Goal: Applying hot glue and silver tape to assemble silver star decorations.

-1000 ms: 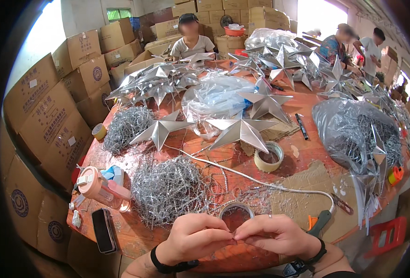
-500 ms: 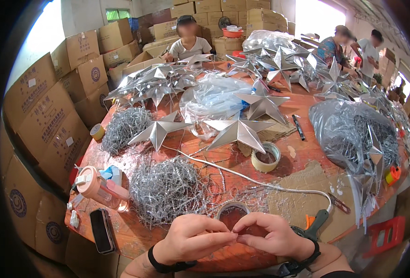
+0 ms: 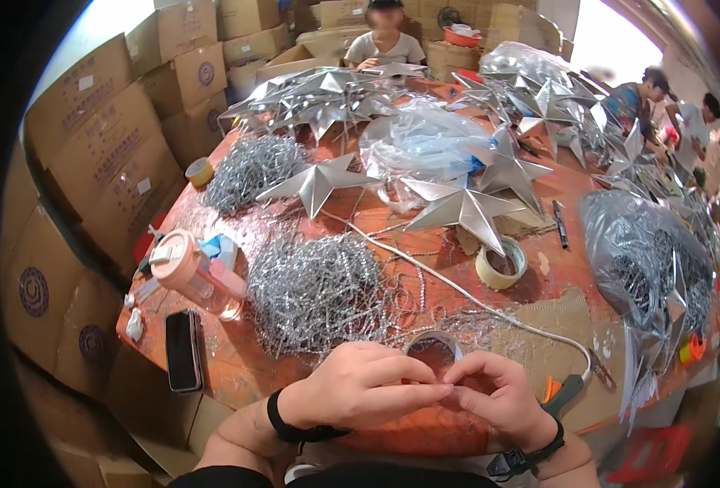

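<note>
At the near table edge my left hand [image 3: 366, 385] and my right hand [image 3: 502, 398] meet fingertip to fingertip, both pinched closed. Whatever lies between the fingertips is too small or too hidden to make out. Just behind them a roll of tape [image 3: 434, 348] lies on the table, partly covered by my fingers. A tangled heap of silver tinsel garland [image 3: 315, 294] sits beyond my left hand. Beside my right hand is a dark green glue gun [image 3: 570, 395] with an orange trigger, its white cord [image 3: 458, 289] running across the table.
Silver stars [image 3: 467, 210] and plastic bags [image 3: 425, 142] cover the far table. A cream tape roll [image 3: 501, 268] and a pen [image 3: 560, 224] lie to the right. A pink bottle [image 3: 193, 272] and a phone [image 3: 183, 351] stand left. Cartons [image 3: 104, 154] line the left; people work beyond.
The whole view has shifted, so the table and its things appear farther right and mostly higher. My hands keep their fingertips together.
</note>
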Available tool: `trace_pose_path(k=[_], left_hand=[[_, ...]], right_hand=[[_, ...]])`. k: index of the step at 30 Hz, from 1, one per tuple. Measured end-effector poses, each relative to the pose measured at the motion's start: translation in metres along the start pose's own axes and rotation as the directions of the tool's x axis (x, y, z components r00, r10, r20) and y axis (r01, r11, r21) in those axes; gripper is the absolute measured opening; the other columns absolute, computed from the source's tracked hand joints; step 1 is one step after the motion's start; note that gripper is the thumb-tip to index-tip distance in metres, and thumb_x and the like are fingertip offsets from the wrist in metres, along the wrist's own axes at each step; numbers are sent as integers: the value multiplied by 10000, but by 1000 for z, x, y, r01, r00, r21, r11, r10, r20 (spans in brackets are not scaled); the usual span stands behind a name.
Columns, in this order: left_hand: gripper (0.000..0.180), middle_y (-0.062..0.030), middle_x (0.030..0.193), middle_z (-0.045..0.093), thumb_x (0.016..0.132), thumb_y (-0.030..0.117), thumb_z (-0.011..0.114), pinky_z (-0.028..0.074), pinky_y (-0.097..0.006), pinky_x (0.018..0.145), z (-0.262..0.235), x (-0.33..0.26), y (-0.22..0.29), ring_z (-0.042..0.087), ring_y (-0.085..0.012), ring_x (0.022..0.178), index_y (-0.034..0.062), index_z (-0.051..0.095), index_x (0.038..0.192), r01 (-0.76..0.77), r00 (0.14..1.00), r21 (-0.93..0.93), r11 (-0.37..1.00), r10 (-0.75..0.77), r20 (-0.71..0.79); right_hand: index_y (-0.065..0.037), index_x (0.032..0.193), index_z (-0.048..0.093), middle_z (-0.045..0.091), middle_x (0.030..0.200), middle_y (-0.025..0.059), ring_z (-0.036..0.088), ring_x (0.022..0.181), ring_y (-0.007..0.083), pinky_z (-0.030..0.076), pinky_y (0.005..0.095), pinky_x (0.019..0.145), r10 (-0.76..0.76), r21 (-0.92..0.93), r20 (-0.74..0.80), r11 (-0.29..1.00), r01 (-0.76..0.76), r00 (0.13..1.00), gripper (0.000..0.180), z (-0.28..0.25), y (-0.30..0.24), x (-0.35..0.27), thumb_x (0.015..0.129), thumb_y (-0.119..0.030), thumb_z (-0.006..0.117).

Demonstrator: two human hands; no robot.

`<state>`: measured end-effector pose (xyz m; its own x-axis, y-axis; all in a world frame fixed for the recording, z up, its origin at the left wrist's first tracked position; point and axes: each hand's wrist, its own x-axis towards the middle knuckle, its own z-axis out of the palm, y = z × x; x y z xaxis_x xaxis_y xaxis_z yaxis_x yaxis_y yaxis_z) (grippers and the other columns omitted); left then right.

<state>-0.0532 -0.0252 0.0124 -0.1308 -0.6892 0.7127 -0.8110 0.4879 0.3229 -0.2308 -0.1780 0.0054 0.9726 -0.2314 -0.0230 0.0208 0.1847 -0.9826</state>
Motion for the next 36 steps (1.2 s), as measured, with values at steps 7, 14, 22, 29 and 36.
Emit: trace_pose_path(k=[7, 14, 22, 29, 36], left_hand=[[271, -12, 873, 655, 776, 107, 704, 469, -268, 526, -3, 0, 0, 621, -144, 638, 96, 722, 1046, -14, 1000, -2, 1000, 14, 25], [250, -20, 848, 657, 788, 108, 718, 477, -273, 522, 1, 0, -1, 627, -153, 631, 74, 708, 1034, -14, 1000, -34, 999, 15, 27], [281, -30, 883, 648, 781, 98, 678, 511, -301, 561, 1, 0, 1, 642, -186, 703, 80, 671, 1061, 32, 996, -45, 998, -28, 79], [270, -34, 895, 650, 783, 104, 676, 518, -303, 588, 0, -1, 2, 646, -186, 722, 80, 667, 1051, 38, 995, -34, 999, -35, 92], [264, -26, 907, 652, 789, 110, 668, 514, -305, 595, -1, 0, 3, 645, -182, 729, 85, 668, 1052, 39, 993, -46, 998, -33, 115]], right_hand=[[10, 1018, 607, 636, 984, 54, 601, 894, 84, 488, 225, 753, -18, 0, 69, 1000, 18, 997, 125, -9, 5, 0, 895, 11, 628], [11, 1010, 604, 630, 964, 46, 591, 863, 73, 477, 216, 719, -2, 45, 61, 999, -1, 998, 115, -8, 2, 0, 896, 22, 615], [4, 1003, 618, 624, 943, 32, 574, 841, 62, 459, 204, 708, -8, -45, 54, 999, 10, 999, 108, -9, 2, 1, 897, -9, 615], [2, 1004, 620, 618, 929, 22, 566, 843, 58, 454, 205, 708, 15, -21, 55, 1000, -14, 998, 111, -5, -1, 2, 895, -3, 603], [-2, 984, 625, 619, 901, 18, 557, 807, 55, 445, 207, 685, 9, -53, 63, 999, -6, 998, 99, -8, 0, 1, 887, -6, 608]])
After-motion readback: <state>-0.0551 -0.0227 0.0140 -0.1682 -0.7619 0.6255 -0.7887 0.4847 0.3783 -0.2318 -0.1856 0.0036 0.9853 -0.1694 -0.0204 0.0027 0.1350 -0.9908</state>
